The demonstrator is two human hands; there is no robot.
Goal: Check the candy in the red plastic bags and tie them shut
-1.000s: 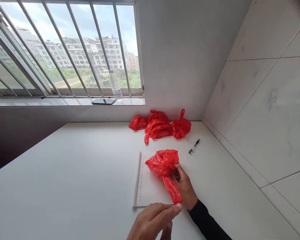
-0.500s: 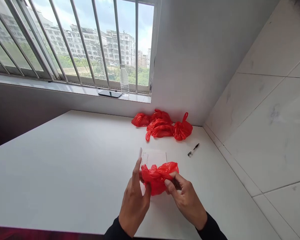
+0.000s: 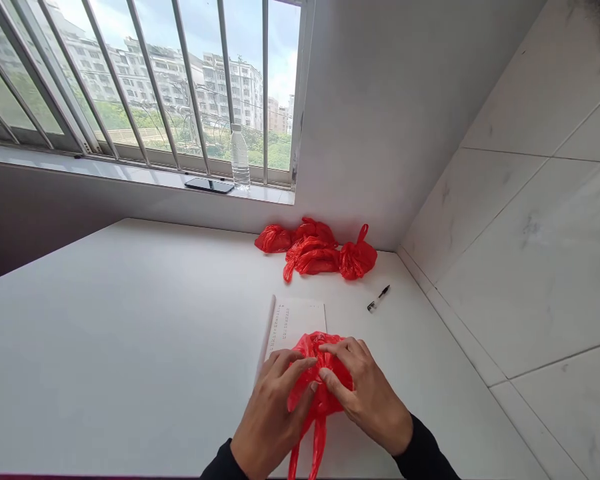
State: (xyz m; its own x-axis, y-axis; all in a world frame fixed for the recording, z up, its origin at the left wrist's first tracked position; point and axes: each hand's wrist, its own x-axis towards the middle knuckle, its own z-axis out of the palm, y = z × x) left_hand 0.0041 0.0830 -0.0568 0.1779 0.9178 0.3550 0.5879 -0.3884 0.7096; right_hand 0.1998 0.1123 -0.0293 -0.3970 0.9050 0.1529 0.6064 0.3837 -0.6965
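A red plastic bag (image 3: 325, 397) rests over the lower part of an open notebook (image 3: 300, 317) with small writing on its page. The bag is gathered into a bunch at its top, and its two handles trail toward me. My left hand (image 3: 280, 403) holds the bag's left side, thumb and index finger bent around the gathered part. From the right, my right hand (image 3: 363, 390) grips the same bunch between thumb and fingers. The bag's contents are hidden.
Several tied red plastic bags (image 3: 313, 257) lie against the wall at the back of the white table (image 3: 155, 347). A pen (image 3: 379, 299) lies right of the notebook. On the windowsill are a phone (image 3: 210, 185) and a clear bottle (image 3: 240, 160).
The bag has turned so that its gathered top faces up and its handles hang toward me. Both hands have moved over its top, and more of the notebook page shows.
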